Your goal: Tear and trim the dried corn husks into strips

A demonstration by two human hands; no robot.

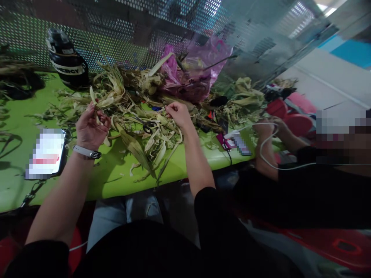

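A heap of dry corn husks [139,116] lies spread over the green table [116,177]. My left hand [90,127], with a white watch on the wrist, is closed round a pale husk strip [101,101] at the heap's left side. My right hand [179,112] pinches husk strands in the middle of the heap. Black-handled scissors [148,126] lie among the husks between my two hands.
A phone [46,153] lies left of my left arm. A black jug [67,58] stands at the back left by the perforated screen. A pink plastic bag [191,73] sits behind the heap. At the right, another person's hands [268,129] hold a white cable and phone.
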